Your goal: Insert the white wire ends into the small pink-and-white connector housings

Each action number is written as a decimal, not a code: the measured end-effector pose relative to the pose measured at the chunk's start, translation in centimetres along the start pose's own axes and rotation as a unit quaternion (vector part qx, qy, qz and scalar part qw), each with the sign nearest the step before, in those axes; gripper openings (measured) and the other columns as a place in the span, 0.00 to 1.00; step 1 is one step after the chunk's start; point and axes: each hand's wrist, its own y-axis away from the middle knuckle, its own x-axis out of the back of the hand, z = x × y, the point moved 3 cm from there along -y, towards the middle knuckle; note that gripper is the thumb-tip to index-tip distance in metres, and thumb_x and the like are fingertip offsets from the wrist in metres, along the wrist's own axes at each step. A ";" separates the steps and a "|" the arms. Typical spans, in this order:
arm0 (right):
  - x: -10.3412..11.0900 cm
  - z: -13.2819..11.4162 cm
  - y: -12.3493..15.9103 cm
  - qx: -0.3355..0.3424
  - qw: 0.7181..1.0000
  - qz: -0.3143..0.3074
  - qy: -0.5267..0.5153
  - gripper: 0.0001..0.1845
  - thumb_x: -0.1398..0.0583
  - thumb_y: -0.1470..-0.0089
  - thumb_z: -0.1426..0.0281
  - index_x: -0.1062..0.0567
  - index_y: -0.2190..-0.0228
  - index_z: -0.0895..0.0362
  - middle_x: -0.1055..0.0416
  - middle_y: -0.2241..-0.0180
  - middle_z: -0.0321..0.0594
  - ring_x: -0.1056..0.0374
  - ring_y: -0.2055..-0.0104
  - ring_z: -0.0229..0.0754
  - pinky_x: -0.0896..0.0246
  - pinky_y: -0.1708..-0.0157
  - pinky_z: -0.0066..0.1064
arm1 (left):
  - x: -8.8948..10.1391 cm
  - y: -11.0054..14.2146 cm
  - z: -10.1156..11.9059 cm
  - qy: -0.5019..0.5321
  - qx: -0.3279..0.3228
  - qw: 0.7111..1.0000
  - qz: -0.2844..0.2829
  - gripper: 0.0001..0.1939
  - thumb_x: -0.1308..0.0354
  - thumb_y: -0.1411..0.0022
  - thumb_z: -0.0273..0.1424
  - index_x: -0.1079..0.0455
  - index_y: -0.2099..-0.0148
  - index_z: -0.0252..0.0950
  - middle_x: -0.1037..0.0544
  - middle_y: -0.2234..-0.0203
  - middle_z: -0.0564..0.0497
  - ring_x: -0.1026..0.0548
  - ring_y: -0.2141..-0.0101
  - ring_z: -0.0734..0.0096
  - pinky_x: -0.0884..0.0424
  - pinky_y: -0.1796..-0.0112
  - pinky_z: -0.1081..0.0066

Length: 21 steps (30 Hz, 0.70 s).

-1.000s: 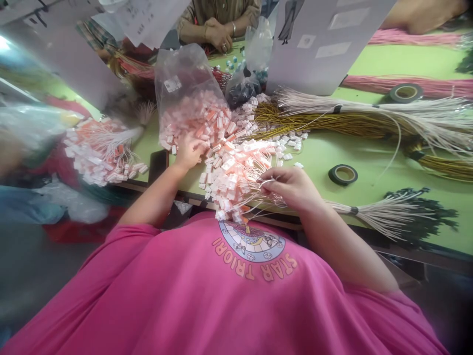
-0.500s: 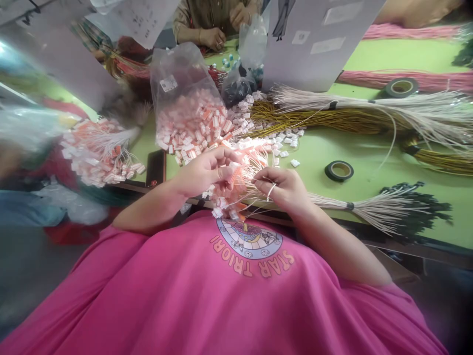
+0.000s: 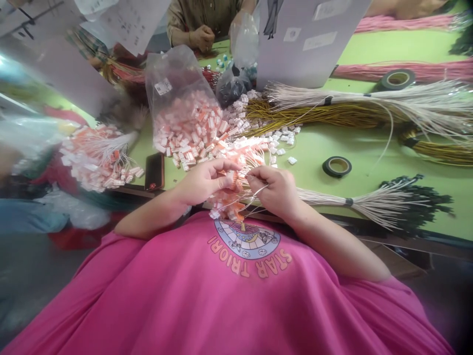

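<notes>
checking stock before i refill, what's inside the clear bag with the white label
Inside the clear bag, many small white and orange pieces lie heaped. Those beneath the top layer are hidden.

Just one cam here, worn on the head, so a single view. It looks forward and steeply down from above the near edge of the green surface [image 3: 318, 144], with the wearer's pink shirt [image 3: 236, 305] filling the bottom of the frame. Pretty close on the left hand [image 3: 203, 182] and right hand [image 3: 275, 192] by that edge, yet wide enough to catch someone's sleeves [image 3: 177, 22] across the surface.
</notes>
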 end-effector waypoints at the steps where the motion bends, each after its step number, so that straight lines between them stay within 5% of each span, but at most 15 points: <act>1: 0.0 0.0 0.0 -0.002 1.000 -0.008 -0.001 0.10 0.46 0.50 0.73 0.25 0.76 0.59 0.31 0.80 0.36 0.37 0.77 0.33 0.44 0.74 0.27 | 0.0 0.0 0.0 -0.008 -0.003 1.000 0.003 0.15 0.39 0.43 0.31 0.31 0.53 0.33 0.24 0.71 0.50 0.23 0.70 0.74 0.24 0.68 0.75; 11: 0.5 -0.4 -0.4 -0.020 0.997 -0.058 -0.035 0.10 0.44 0.51 0.73 0.24 0.77 0.60 0.32 0.81 0.34 0.41 0.78 0.31 0.45 0.76 0.24 | -0.1 0.2 0.2 -0.082 -0.051 0.995 0.038 0.13 0.39 0.43 0.31 0.30 0.55 0.33 0.23 0.70 0.50 0.22 0.70 0.74 0.24 0.69 0.77; 21: 0.7 -0.1 -0.7 -0.069 0.993 -0.090 -0.043 0.09 0.44 0.54 0.72 0.26 0.79 0.60 0.35 0.82 0.33 0.42 0.77 0.32 0.46 0.76 0.25 | -0.3 0.6 1.0 -0.251 -0.161 0.951 0.076 0.10 0.40 0.44 0.30 0.27 0.59 0.34 0.24 0.67 0.49 0.27 0.72 0.77 0.29 0.71 0.76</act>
